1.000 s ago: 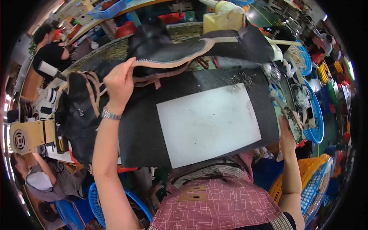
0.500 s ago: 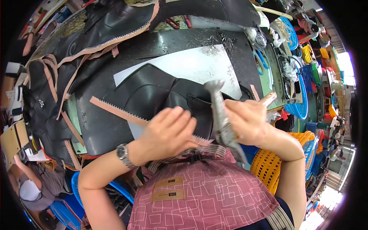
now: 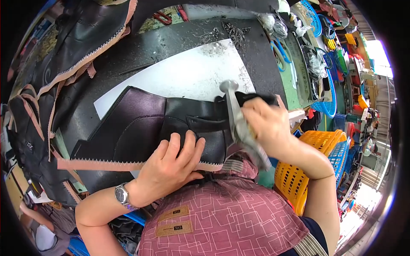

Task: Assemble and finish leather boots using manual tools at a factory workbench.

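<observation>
A black leather boot upper (image 3: pixel 139 138) is spread in front of me, with a pink zigzag-cut lining strip (image 3: pixel 102 165) along its near edge. My left hand (image 3: pixel 173 164) lies on that near edge, fingers stretched out and apart over the leather. In my right hand (image 3: pixel 267 123) is a hammer (image 3: pixel 234 106), gripped by its wooden handle, which pokes out past the hand. Its metal head is over the right part of the upper; whether it touches cannot be made out. Part of the upper is hidden behind the hammer and right hand.
Beneath the upper are a white sheet (image 3: pixel 192 68) and a dark work board (image 3: pixel 149 45). More black leather pieces (image 3: pixel 81 42) are heaped at the left. Blue-handled scissors (image 3: pixel 279 55) lie at the right, and a yellow basket (image 3: pixel 294 170) stands by my right elbow.
The upper now lies flatter and further left. My left hand has come down onto its near edge with the fingers spread. The hammer stays in my right hand, slightly further left.
</observation>
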Demonstrator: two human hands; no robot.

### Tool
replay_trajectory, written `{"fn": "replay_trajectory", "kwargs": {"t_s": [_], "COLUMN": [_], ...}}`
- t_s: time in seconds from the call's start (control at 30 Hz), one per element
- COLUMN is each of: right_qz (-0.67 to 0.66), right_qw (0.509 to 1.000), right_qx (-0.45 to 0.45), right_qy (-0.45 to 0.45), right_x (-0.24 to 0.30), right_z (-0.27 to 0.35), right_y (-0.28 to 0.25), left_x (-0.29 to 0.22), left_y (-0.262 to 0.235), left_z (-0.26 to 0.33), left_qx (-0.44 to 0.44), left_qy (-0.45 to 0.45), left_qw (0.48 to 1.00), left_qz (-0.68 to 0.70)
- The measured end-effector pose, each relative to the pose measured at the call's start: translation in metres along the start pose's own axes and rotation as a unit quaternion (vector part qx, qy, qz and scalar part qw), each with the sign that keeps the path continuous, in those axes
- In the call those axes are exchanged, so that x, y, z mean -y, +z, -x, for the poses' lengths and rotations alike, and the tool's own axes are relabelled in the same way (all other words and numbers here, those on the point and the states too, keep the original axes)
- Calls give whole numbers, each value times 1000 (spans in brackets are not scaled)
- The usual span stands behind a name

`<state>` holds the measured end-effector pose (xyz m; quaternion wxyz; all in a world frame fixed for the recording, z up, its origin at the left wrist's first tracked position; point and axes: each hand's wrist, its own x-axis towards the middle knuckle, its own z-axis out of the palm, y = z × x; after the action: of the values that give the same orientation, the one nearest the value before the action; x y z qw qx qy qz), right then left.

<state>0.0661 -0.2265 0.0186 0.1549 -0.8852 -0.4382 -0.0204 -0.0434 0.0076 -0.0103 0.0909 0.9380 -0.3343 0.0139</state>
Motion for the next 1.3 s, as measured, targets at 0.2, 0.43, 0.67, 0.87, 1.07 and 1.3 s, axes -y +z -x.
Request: {"fn": "replay_trajectory", "kwargs": {"t_s": [0.2, 0.43, 0.67, 0.87, 1.07, 1.3], "right_qz": [-183, -115, -28, -57, -65, -62], "right_qw": [967, 984, 998, 994, 989, 992], "right_qx": [112, 78, 33, -30, 127, 11], "right_qy": [136, 114, 37, -92, -41, -108], "right_x": [-19, -8, -9, -7, 5, -6], "right_z": [-17, -20, -12, 2, 6, 12], "right_y": [-5, 0, 11, -39, -45, -72], "left_x": [-3, -6, -11, -15, -15, -8], "left_y": [1, 0, -4, -10, -18, -33], "left_z": [-1, -18, -38, -43, -42, -54], "left_qx": [7, -5, -22, 34, 42, 106], "left_qy": [19, 34, -21, -19, -17, 24], "left_qw": [998, 999, 997, 999, 999, 994], "left_qz": [-64, 30, 73, -31, -5, -31]}}
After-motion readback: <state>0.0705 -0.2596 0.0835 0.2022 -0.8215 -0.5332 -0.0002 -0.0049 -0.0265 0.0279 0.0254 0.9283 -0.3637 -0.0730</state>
